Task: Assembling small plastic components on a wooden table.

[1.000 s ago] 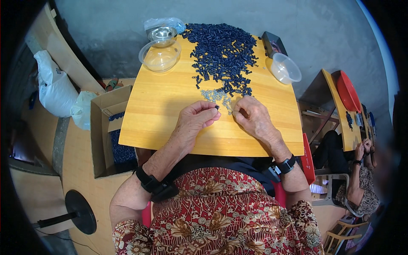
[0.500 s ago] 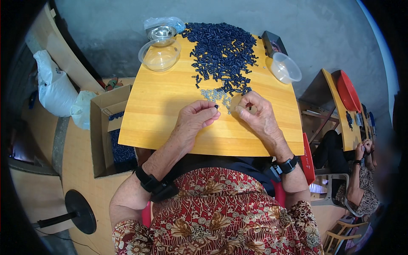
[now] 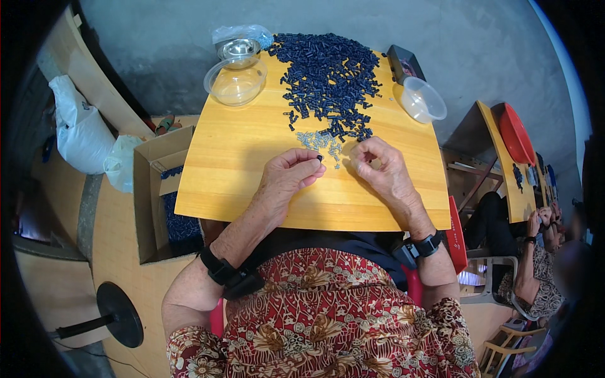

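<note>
Over the yellow wooden bench (image 3: 233, 164), the left hand (image 3: 287, 175) is grasping a small dark piece (image 3: 319, 159); near slim silvery pieces (image 3: 310, 140), the right hand (image 3: 386, 170) is hovering; whether its fingers are gripping anything, I cannot tell.

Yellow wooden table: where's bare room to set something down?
Left, between clear round plastic bowl and left hand; right, between translucent white tub and right hand; nearest, along the table edge. Crowded: far middle, dark blue tubular pieces; nearer, silvery pieces.
</note>
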{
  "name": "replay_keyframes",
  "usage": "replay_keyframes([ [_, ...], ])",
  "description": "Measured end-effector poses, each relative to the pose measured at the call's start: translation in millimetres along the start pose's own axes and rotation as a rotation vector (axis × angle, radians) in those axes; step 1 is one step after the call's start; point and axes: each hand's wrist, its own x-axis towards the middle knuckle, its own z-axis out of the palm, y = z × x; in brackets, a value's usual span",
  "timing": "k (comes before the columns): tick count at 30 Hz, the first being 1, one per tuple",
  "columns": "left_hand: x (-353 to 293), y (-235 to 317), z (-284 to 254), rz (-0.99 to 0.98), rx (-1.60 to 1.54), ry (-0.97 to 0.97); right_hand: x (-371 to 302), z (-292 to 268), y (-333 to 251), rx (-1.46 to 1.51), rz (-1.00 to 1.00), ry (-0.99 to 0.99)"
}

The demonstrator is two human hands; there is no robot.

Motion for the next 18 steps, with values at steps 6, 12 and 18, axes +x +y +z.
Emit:
replay_keyframes([
  [6, -1, 0, -2, -0.004, -0.002, 0.001, 1, -8, -7, -0.134, -0.03, 0.025],
  [12, -1, 0, -2, 0.0, -0.007, 0.008, -3, -16, -5, -0.17, 0.175, -0.024],
  [18, -1, 2, 1, -0.01, 0.002, 0.014, -7, -15, 2, -0.377, 0.098, -0.074],
])
